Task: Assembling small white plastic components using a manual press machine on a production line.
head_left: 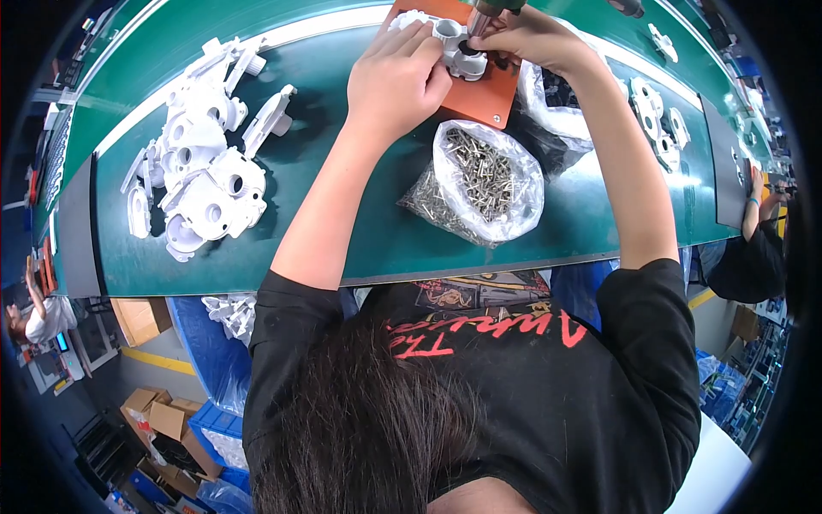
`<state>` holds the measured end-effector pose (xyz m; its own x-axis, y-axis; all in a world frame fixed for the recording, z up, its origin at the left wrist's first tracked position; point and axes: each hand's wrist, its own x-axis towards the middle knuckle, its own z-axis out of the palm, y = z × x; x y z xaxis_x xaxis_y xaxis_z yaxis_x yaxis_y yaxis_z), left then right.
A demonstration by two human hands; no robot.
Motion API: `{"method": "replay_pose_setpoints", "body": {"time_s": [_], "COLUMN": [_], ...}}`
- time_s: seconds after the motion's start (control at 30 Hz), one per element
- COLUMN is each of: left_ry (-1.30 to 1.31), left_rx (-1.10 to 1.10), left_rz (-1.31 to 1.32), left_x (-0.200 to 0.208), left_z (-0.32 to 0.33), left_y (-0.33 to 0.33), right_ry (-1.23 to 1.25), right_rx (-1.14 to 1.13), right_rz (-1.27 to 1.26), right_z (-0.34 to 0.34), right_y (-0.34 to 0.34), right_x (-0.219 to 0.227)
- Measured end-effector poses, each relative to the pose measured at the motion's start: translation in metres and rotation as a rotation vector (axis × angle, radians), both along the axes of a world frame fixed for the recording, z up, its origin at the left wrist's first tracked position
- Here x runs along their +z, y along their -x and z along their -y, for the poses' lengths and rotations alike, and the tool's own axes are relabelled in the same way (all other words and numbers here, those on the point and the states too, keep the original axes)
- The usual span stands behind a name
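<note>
The left hand (398, 81) is bent over a white plastic part (469, 67), its fingers curled down onto the near left side and gripping it against an orange plate (479, 104). Across from it, the right hand (531, 41) brings thumb and fingertips close together beside the part, right by the metal tip of a tool (479, 21); I cannot tell what they pinch. The plate lies at the far side of the green counter (377, 253). Just nearer, an open clear bag (524, 206) brims with small metal fasteners (481, 176), and another bag (569, 124), holding dark pieces, sits near the right forearm. Well to the left spreads a heap of white parts (205, 180); a smaller group (655, 120) lies to the right. Past the counter's ends I see two other people, one on the left (51, 321), one on the right (749, 261).
</note>
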<state>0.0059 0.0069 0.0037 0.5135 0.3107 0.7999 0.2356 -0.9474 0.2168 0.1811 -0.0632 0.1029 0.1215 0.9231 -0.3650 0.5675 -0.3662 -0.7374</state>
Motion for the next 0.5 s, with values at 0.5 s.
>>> {"method": "replay_pose_setpoints", "body": {"time_s": [0.5], "left_ry": [-0.024], "left_rx": [-0.022], "left_rz": [0.069], "left_x": [-0.001], "left_z": [0.001], "left_y": [-0.006], "right_ry": [-0.759], "right_rx": [-0.429], "right_rz": [-0.539], "right_z": [0.029], "right_y": [-0.127], "right_x": [-0.018]}}
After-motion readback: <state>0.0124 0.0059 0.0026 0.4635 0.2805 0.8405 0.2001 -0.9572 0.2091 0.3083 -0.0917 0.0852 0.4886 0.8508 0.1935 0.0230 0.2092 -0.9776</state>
